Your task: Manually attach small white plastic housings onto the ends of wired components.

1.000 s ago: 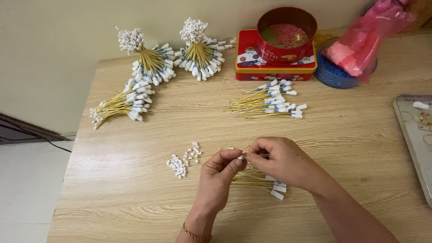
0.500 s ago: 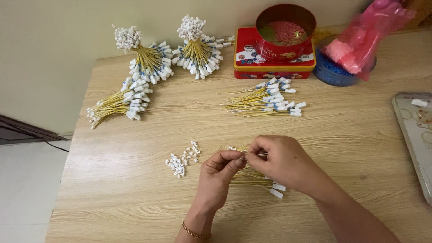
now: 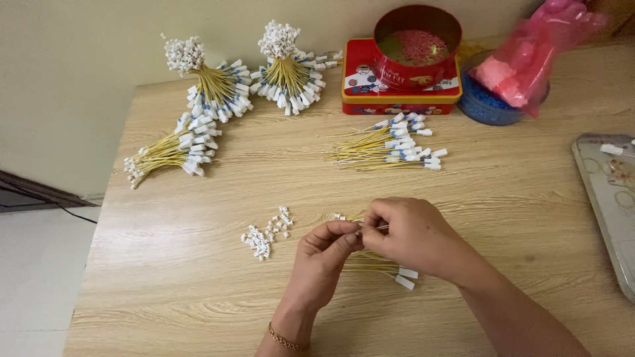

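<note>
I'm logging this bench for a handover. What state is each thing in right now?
Left hand: pinching a yellow wire.
Right hand: closed on the same wire.
Round red tin: open, no lid.
Wire bundles: tied, fanned out.
Loose wires: untied pile.
White connectors: scattered loose.
Pink bag: crumpled over blue bowl.

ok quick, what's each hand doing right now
left hand: fingers pinched shut on a yellow wire
right hand: fingers closed on the same yellow wire

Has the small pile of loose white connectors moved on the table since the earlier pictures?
No. The pile of white connectors lies at the same place left of the left hand, judged against the wood grain of the table.
</note>
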